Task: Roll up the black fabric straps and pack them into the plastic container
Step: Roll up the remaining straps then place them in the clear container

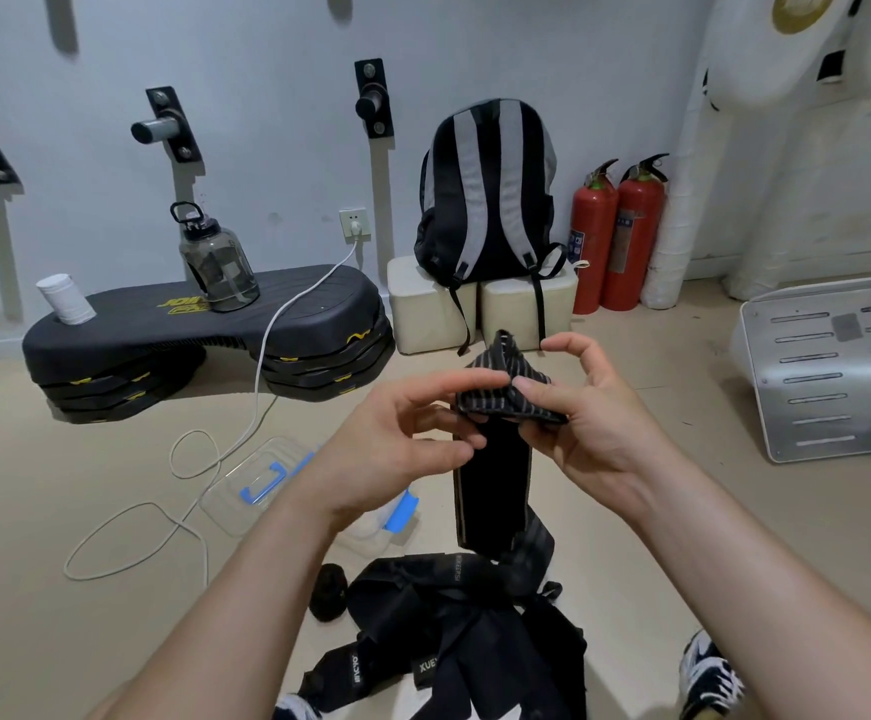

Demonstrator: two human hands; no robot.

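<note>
- Left hand [402, 444] and right hand [599, 433] pinch the folded top of the strap [493, 465], close together.
- I'd keep edges aligned, rolling tight (tail hangs free).

A long black fabric strap [493, 480] hangs upright, its striped top end bunched; more black straps [449, 615] lie heaped below, near a clear blue-clipped plastic container [246, 491].

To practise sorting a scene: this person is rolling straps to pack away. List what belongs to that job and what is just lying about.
Job: strap, pinched by left hand and right hand; strap pile; black roll, likely a rolled strap; container.

Lying about: backpack; bottle; extinguishers; step platform; cable.
</note>
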